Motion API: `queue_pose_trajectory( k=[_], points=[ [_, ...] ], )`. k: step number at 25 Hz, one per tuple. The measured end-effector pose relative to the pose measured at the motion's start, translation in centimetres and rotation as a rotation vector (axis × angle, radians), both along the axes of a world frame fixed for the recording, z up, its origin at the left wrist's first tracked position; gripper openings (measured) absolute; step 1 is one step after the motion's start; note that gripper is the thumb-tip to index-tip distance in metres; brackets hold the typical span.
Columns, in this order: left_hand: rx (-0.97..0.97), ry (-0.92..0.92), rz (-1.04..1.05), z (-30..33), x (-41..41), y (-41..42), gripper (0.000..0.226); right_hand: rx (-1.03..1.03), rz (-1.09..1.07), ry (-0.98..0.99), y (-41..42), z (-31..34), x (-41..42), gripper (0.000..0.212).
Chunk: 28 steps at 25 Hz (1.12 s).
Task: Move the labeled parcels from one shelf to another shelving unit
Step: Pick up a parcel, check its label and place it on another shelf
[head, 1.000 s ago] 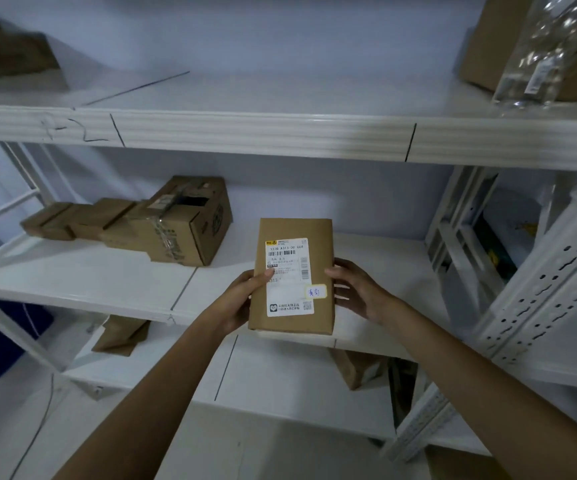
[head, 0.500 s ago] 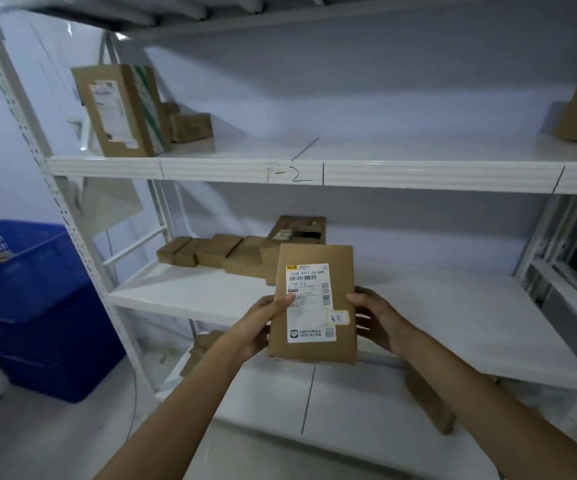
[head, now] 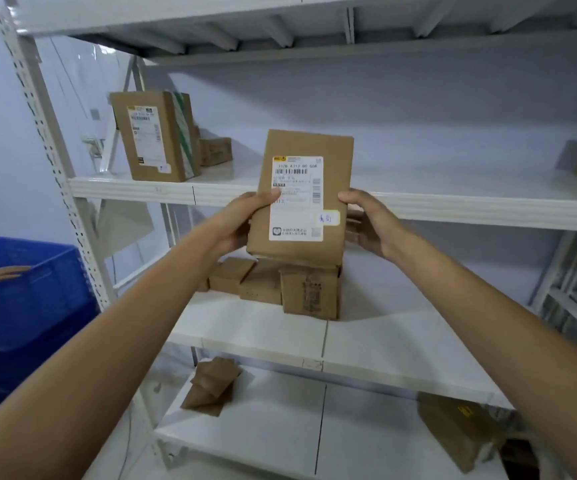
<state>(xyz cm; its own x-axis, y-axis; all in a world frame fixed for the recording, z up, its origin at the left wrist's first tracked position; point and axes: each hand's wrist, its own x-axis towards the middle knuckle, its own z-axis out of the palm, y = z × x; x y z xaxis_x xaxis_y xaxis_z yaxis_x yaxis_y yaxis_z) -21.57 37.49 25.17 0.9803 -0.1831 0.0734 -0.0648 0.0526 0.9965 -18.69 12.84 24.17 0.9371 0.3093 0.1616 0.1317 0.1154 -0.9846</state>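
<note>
Currently, the left hand and right hand grip opposite side edges of the labeled parcel, holding it upright in the air in front of the white shelving unit, above small cardboard boxes on a lower shelf.

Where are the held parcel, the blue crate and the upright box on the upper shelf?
held parcel [head: 301, 199]: head view, on its white label.
blue crate [head: 27, 306]: head view, on its side wall.
upright box [head: 148, 140]: head view, on its labelled front.
</note>
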Motion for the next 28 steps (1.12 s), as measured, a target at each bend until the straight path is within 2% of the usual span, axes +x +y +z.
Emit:
queue_pose_trajectory(
  k=[1, 2, 4, 5, 6, 9, 10, 17, 22, 28],
  points=[
    [0.003, -0.037, -0.01, 1.8, 1.3, 0.3, 0.03, 0.003, -0.012, -0.036, 0.4, 1.7, 1.3, 0.056],
    [0.008, -0.076, -0.018, 3.4, 2.6, 0.7, 0.04, 0.011, -0.028, -0.064, 0.5, 3.2, 2.5, 0.063],
    [0.001, -0.134, -0.012, 5.9, 5.7, 1.4, 0.084, 0.034, -0.058, -0.112, 0.5, 5.7, 4.9, 0.072],
    [-0.011, -0.155, -0.017, 7.0, 7.2, 1.7, 0.097, 0.047, -0.065, -0.14, 0.4, 6.9, 6.1, 0.07],
    [-0.014, -0.176, -0.02, 7.8, 8.5, 1.9, 0.098, 0.055, -0.061, -0.165, 0.4, 7.9, 7.3, 0.066],
    [-0.047, -0.208, -0.051, 9.0, 11.6, 1.7, 0.061, 0.059, -0.031, -0.238, 0.2, 10.0, 10.2, 0.065],
    [-0.052, -0.223, -0.06, 9.2, 12.4, 1.6, 0.055, 0.067, -0.028, -0.248, 0.2, 10.3, 11.1, 0.066],
    [-0.054, -0.237, -0.153, 8.4, 19.3, 1.7, 0.067, 0.045, -0.121, -0.234, 0.1, 9.7, 15.7, 0.074],
    [-0.07, -0.19, -0.199, 6.6, 23.2, 1.8, 0.072, -0.053, -0.167, -0.195, 0.5, 9.0, 16.9, 0.097],
    [-0.077, -0.215, -0.222, 5.8, 24.3, 1.7, 0.083, -0.005, -0.15, -0.177, 0.3, 7.9, 18.4, 0.085]
  ],
)
